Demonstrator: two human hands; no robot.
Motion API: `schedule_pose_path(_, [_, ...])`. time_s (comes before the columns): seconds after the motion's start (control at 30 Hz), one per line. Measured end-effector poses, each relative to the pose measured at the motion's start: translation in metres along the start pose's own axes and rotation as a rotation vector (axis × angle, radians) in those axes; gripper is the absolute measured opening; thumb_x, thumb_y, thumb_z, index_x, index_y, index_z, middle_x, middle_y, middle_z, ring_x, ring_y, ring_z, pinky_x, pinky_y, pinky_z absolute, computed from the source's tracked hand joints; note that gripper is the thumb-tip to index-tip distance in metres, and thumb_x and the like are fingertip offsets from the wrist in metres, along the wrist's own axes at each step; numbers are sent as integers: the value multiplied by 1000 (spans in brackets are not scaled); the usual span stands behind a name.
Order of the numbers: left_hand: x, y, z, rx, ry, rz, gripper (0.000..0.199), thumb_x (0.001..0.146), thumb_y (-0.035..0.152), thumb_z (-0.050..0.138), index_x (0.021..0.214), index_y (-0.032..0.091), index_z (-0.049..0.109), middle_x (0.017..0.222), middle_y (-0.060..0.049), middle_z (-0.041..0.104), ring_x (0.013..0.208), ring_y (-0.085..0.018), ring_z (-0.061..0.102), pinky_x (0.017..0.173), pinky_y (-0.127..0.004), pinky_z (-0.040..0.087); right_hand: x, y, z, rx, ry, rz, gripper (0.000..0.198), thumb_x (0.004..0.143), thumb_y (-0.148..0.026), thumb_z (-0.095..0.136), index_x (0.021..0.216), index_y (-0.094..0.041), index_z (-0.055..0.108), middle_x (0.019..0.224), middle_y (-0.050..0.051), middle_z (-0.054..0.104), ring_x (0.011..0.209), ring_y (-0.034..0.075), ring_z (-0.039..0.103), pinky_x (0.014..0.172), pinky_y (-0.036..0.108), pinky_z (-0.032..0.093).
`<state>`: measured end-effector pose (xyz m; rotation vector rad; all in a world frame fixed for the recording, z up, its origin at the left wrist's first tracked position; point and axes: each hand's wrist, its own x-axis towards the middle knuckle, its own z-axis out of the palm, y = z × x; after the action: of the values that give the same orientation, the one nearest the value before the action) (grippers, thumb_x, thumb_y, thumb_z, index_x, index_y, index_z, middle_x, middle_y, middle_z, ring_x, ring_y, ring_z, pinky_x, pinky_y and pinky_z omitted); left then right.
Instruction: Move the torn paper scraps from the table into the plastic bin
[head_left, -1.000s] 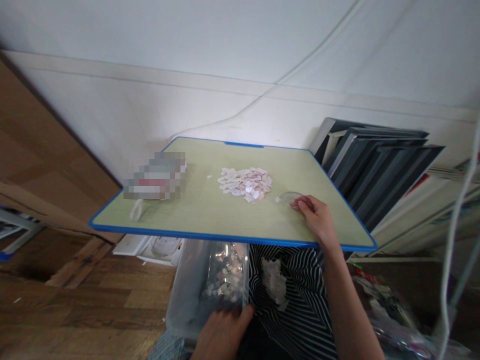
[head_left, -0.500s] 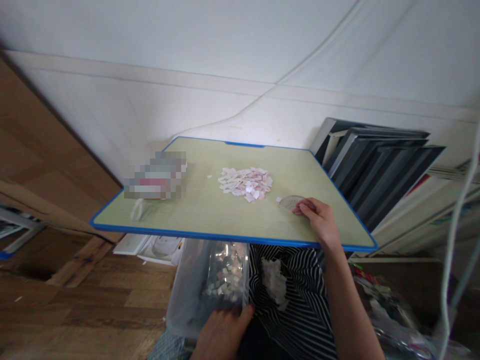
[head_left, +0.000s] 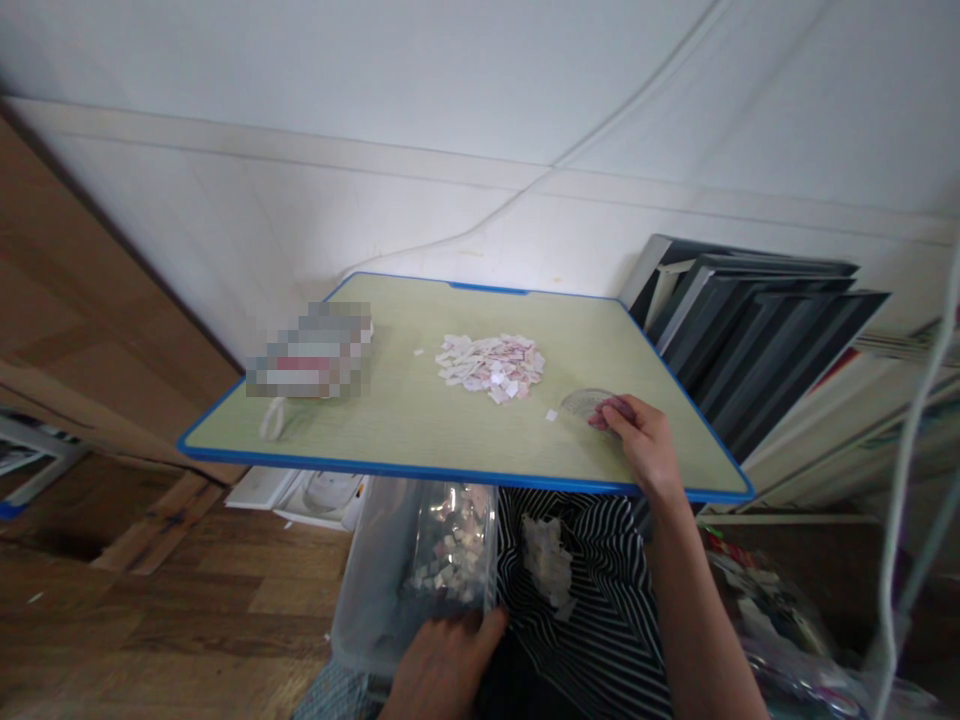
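Note:
Over the right part of the light green table [head_left: 397, 430], my right hand [head_left: 637, 435] pinches a clear, rounded plastic piece [head_left: 581, 403] by its right end. A small white paper square [head_left: 551, 415] lies just left of that piece. Farther left is a low pile of white and pinkish paper squares [head_left: 491, 365]. Below the table, my left hand [head_left: 446, 665] is closed over the near right rim of a translucent plastic bin [head_left: 360, 600]. Inside the bin is a clear bag of small squares [head_left: 454, 545]. Some of my left fingers are hidden.
A blurred-out object [head_left: 311, 355] with a white strap rests on the table's left side. Dark flat panels [head_left: 772, 340] lean at the right. Striped cloth [head_left: 607, 570] below the table carries more pale scraps [head_left: 547, 560]. A white cable [head_left: 904, 480] hangs at right.
The small white square now lies lower and slightly left, apart from the clear piece's edge. My right hand and the piece have shifted slightly right; my left hand stays put.

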<state>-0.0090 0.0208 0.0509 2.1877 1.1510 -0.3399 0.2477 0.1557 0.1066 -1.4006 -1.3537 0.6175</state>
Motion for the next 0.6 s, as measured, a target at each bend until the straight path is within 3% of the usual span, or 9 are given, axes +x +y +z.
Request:
schedule_pose_path(0.17, [0,0,-2,-17,11,27,49,75,8,38,123,19,39,104,-10,57,91,-26,54,73,-34,39,-2,-2,-1,-67,-107,-24,14,71,-29,53,63,-17,54,58,2,61,58,15,56,60,27,43])
schedule_pose_path(0.37, [1,1,-4,-29,-17,-15,47,77,9,38,121,23,41,102,-7,59,90,-24,54,73,-32,39,-3,-6,0,-78,-93,-30,16,70,-31,55,63,-16,54,58,2,61,59,15,57,59,26,43])
schedule_pose_path(0.5, [0,1,-4,-29,1,13,48,76,9,37,122,20,41,104,-10,57,91,-26,54,73,-35,40,-3,-4,-1,-140,14,-18,17,71,-30,53,61,-16,54,57,3,61,56,15,56,56,26,42])
schedule_pose_path(0.6, [-1,1,-4,-29,-1,10,50,73,9,40,122,19,41,105,-10,57,92,-26,53,74,-34,39,-3,0,-3,-141,-2,-11,16,71,-29,53,62,-16,54,57,3,60,56,15,55,55,26,40])
